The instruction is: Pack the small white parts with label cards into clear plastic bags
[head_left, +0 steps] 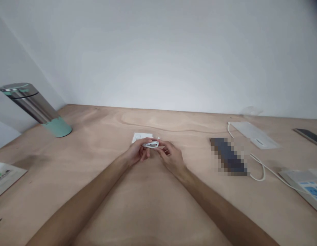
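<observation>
A white cable (151, 145), wound into a small loop, is held between my two hands above the wooden table (148, 201). My left hand (137, 150) grips the loop's left side, thumb on top and the other fingers curled beneath. On the right side, my right hand (171, 154) pinches the cable with thumb and fingertips. A small white end of it shows just above the right fingertips. Just behind my left hand lies a flat white card or packet (141, 136), partly covered by the hand; its print is too small to read.
At the left stands a steel and mint-green bottle (45, 111), near a printed sheet (5, 177). To the right lie a pixelated dark phone-like object (230, 157), a white cord (264, 172), a clear bag (255, 135), a printed packet (308, 186) and another dark flat device (309, 137). A wall rises behind.
</observation>
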{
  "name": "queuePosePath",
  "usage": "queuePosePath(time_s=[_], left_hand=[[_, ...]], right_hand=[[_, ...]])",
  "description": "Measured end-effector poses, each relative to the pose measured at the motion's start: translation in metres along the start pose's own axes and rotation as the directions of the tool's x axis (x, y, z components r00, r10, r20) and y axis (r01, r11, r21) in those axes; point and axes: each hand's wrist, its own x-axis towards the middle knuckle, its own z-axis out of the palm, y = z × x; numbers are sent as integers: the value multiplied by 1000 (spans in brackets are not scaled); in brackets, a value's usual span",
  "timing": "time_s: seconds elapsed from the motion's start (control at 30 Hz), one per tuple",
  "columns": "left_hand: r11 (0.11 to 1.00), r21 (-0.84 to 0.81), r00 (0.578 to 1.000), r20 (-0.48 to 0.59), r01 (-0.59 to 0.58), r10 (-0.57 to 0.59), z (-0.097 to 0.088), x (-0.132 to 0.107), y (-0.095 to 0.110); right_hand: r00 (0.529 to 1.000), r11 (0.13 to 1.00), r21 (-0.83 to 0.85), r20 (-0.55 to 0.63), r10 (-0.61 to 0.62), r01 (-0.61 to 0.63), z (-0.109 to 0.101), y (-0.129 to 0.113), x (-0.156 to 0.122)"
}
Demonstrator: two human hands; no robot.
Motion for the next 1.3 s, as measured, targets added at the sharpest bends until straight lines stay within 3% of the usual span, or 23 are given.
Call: queuePosePath(time_s=[0.2,0.37,0.5,0.73,0.87,1.0,1.07,1.13,1.23,1.3], left_hand=[[996,79,998,-18,-51,53,1,1,-4],[982,137,991,2,-132,133,5,4,-11],[969,172,981,-43,-180,190,9,2,-14],[894,354,946,-63,-275,317,10,0,-24],[846,443,898,-171,-297,405,10,2,-27],[771,551,861,-172,-319,478,12,3,-27],[688,657,825,-176,-309,538,12,3,-27],[541,801,760,-178,-257,625,11,2,-26],[215,965,663,-63,-150,746,4,3,-25],[-7,991,650,92,-133,754,-3,4,-24]], right_hand=[[998,997,46,17,-58,57,-2,-1,2],[985,967,226,-91,145,-122,-3,-2,7],[953,910,338,-101,286,-238,-5,-5,11],[928,880,381,-123,352,-284,-8,-3,14],[924,872,386,-109,366,-301,-7,1,15],[919,872,362,-86,384,-330,-7,6,16],[919,878,336,-77,386,-341,-7,8,16],[915,882,318,-88,393,-348,-8,9,17],[891,864,325,-115,439,-384,-9,11,17],[870,839,347,-108,480,-420,-10,11,18]])
